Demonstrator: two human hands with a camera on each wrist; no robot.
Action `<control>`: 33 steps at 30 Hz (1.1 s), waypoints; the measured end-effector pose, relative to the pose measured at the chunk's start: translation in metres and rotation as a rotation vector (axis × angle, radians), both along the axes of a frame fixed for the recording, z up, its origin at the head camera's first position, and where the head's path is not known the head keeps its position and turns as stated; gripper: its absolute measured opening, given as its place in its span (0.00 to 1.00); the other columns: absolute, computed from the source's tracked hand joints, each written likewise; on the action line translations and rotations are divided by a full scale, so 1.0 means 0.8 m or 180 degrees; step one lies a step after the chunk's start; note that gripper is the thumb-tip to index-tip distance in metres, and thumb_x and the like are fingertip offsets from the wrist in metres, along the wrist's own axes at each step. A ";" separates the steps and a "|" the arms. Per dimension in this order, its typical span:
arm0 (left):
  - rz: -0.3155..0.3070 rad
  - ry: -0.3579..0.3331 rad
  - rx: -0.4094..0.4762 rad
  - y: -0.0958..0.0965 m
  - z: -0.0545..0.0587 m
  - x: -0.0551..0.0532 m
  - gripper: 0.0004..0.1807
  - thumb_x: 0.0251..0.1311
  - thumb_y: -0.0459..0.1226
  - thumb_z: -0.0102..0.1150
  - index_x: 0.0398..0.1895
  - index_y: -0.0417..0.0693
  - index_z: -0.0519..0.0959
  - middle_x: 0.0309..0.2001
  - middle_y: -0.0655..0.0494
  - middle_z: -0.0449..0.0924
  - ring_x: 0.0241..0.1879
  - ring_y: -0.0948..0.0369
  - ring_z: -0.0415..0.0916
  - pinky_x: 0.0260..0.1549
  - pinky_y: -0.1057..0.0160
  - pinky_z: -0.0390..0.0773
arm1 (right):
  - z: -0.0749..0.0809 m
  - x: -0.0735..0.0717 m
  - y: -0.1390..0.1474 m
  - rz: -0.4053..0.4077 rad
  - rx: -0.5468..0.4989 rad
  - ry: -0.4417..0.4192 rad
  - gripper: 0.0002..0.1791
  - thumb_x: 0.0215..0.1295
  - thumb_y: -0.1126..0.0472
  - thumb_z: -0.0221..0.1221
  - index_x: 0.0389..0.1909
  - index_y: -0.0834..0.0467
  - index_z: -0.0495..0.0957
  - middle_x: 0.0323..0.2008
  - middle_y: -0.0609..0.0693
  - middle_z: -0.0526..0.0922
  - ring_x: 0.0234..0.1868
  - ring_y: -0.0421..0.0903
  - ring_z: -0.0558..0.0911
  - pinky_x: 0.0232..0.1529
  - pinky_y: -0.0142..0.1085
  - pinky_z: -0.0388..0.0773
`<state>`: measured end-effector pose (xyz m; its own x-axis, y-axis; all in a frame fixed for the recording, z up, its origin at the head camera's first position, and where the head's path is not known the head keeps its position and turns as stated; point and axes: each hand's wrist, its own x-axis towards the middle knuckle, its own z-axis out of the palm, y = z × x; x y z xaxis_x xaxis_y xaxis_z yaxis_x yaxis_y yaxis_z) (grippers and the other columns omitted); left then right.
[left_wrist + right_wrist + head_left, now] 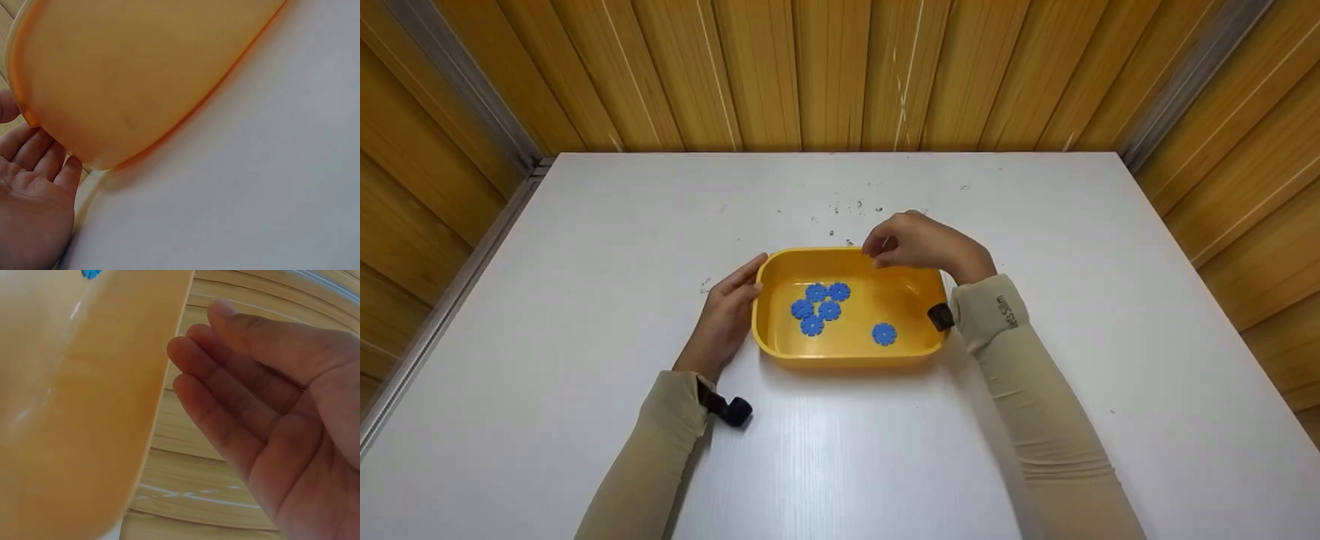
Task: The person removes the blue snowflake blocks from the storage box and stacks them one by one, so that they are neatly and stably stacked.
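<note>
Tray (847, 362), yellow, oblong with rounded corners, one; placed on the white worktop (840, 465). Discs, blue, toothed at the edge, six, all lying flat inside the tray: five clustered discs (826, 310) close together in its left part, and one single disc (884, 334) well apart, towards the near side, right of centre. Left hand (729, 315): at the tray's left end, thumb at the rim and fingers against the outer side, pinching the wall; some fingertips are hidden by the tray. Right hand (919, 241): above the tray's far edge, towards its right end, fingers loosely bent and thumb spread from them; whether the fingertips touch the rim cannot be told. Sleeves, beige, two: left sleeve (634, 469); right sleeve (1042, 427), lettered at the cuff. Wrist cameras, black, two: left camera (735, 412); right camera (940, 316), over the tray's right end. Dark marks on the worktop beyond the tray. Wood-grain panels (829, 75) behind and at both sides, with grey metal posts (465, 79) at the corners.
</note>
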<state>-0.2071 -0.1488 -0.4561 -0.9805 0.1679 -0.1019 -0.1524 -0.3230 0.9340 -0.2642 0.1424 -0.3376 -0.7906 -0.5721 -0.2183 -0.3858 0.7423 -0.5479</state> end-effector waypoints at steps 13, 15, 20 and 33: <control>-0.0012 -0.0019 -0.0014 0.001 0.000 0.001 0.28 0.66 0.30 0.45 0.70 0.49 0.64 0.73 0.58 0.59 0.73 0.64 0.55 0.70 0.65 0.59 | -0.021 0.001 -0.038 0.0146 0.0162 -0.0369 0.18 0.63 0.65 0.61 0.55 0.59 0.79 0.52 0.53 0.83 0.52 0.49 0.80 0.58 0.41 0.78; -0.0015 -0.0009 -0.0022 0.000 0.000 0.001 0.28 0.66 0.30 0.45 0.70 0.49 0.64 0.73 0.59 0.59 0.73 0.64 0.55 0.70 0.65 0.59 | -0.023 0.000 -0.042 0.0137 0.0229 -0.0382 0.19 0.63 0.65 0.61 0.55 0.58 0.79 0.52 0.52 0.82 0.53 0.49 0.80 0.58 0.42 0.78; -0.0007 -0.0003 0.0006 0.000 -0.001 0.000 0.28 0.66 0.30 0.45 0.70 0.49 0.65 0.73 0.59 0.59 0.73 0.64 0.54 0.70 0.65 0.58 | -0.030 0.000 -0.051 0.0122 0.0368 -0.0407 0.19 0.63 0.65 0.61 0.56 0.56 0.79 0.54 0.50 0.82 0.53 0.49 0.80 0.59 0.42 0.77; -0.0004 -0.0013 0.0047 0.002 0.002 0.000 0.29 0.66 0.29 0.43 0.71 0.46 0.62 0.74 0.57 0.57 0.74 0.63 0.52 0.71 0.64 0.56 | -0.048 0.000 -0.063 0.0303 0.0565 -0.0387 0.22 0.60 0.67 0.63 0.57 0.56 0.79 0.53 0.51 0.82 0.51 0.49 0.78 0.62 0.42 0.75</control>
<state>-0.2075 -0.1473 -0.4543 -0.9799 0.1708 -0.1033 -0.1566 -0.3365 0.9286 -0.2640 0.0921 -0.3764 -0.6967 -0.5870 -0.4123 -0.3978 0.7945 -0.4588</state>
